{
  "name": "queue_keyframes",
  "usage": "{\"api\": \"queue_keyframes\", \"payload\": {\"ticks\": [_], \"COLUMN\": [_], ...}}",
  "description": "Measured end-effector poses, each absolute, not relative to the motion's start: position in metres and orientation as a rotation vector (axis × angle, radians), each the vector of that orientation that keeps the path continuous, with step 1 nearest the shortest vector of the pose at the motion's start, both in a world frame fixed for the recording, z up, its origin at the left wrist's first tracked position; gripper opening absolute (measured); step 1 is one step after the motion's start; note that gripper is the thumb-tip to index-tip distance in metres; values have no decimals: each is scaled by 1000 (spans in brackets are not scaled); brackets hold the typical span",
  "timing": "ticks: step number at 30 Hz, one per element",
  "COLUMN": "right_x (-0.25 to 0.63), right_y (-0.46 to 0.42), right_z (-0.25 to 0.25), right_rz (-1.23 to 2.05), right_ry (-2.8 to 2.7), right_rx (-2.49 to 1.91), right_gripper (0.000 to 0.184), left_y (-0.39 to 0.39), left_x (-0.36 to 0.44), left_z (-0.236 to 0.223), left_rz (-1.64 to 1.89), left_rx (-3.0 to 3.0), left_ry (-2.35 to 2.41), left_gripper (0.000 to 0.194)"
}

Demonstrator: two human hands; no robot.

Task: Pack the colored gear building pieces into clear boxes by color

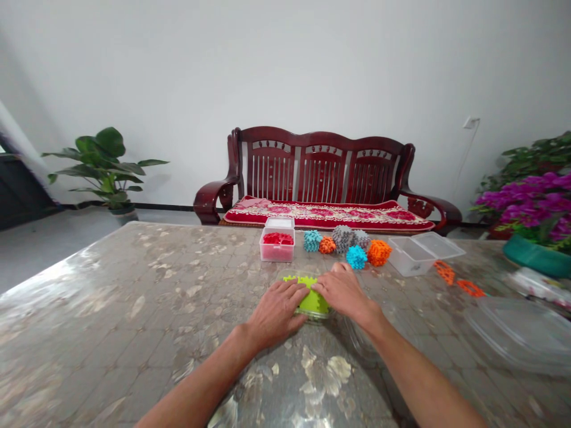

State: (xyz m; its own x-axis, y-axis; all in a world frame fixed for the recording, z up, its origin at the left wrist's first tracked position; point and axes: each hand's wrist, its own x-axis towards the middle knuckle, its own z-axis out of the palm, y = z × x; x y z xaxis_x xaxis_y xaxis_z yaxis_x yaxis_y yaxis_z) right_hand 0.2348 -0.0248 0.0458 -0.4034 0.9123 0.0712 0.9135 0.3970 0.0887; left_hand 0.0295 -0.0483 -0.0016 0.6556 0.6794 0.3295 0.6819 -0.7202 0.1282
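Note:
A shallow clear plastic container (312, 316) holds lime-green notched pieces (314, 302) near the middle of the table. My left hand (277, 309) is closed around its left side, fingertips over the green pieces and thumb by the near edge. From the right, my right hand (343, 290) bends its fingers in at the upper right of the pieces. Its index finger presses on the green; the other fingers are curled and partly hidden. Beside my right forearm lies a clear plastic lid or tray (357, 340), partly covered by the arm.
Beyond my hands stand an open box of red pieces (277, 249), a grey ball (342, 239), a blue ball (357, 257) and an orange ball (379, 252). To the right are a clear box (408, 260), orange linked pieces (470, 289) and a larger clear container (526, 333).

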Motion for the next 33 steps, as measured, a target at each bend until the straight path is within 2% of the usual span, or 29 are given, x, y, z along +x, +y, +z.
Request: {"api": "queue_keyframes", "payload": {"ticks": [4,9,16,27,33], "right_x": [241,240,231,230,244], "right_y": [-25,-36,-37,-33,-33], "right_z": [50,52,44,44,49], "right_rz": [-155,-163,-55,52,86], "right_ry": [-2561,-2432,-2503,-2442,-2366], "right_rx": [-1739,-1593,-1581,-1641,-1697], "right_gripper": [36,21,17,19,26], "left_y": [-48,-48,-45,-44,-46], "left_x": [30,30,28,24,0], "left_z": [-1,0,1,12,18], "left_rz": [-564,-541,-478,-380,-543], "left_rx": [-2852,-2860,-2868,-2943,-2901], "left_ry": [-1155,-1131,-1077,-1135,-1237], "left_gripper": [41,43,45,48,35]}}
